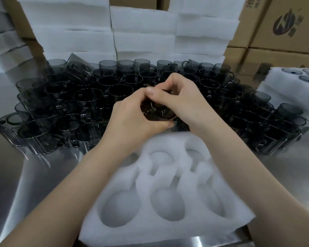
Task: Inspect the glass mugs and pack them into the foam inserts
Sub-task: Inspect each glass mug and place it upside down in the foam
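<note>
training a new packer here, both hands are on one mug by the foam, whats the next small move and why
Probably lower the mug into a near pocket of the foam insert: the left hand and right hand both hold it just past the insert's far edge, and the pockets in view look empty.

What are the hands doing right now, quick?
Left hand: fingers curled round a dark mug.
Right hand: gripping the same mug.

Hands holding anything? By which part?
One mug, held between the left hand and right hand, fingers curled round its body.
</note>
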